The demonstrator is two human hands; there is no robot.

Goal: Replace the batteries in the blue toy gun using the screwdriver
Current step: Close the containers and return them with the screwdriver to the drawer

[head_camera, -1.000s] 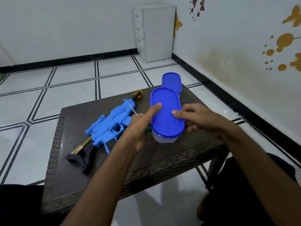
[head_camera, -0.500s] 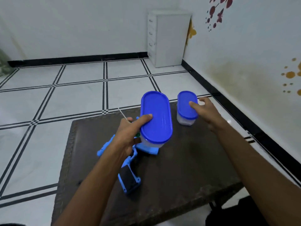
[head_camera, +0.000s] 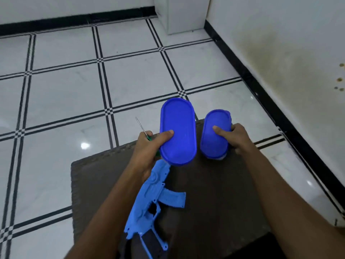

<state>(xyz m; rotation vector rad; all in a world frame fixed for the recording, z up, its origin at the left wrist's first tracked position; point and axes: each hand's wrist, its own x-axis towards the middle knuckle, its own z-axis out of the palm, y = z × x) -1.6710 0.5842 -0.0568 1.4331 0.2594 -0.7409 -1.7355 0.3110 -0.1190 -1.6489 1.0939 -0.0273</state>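
Note:
The blue toy gun lies on the dark woven table, running from under my left hand toward the near edge. My left hand grips a large oval container with a blue lid, lifted above the gun's front end, thumb on the lid. The same hand holds a thin screwdriver with a green handle, its metal shaft pointing up and away. My right hand grips a smaller blue-lidded container, thumb on its lid.
White tiled floor with black lines surrounds the table. A white drawer cabinet stands in the far corner. A wall with a black skirting runs along the right, close to the table.
My right hand has closed on the small container. The large container stays lifted in my left hand. The view has tilted further down and the gun now shows more fully.

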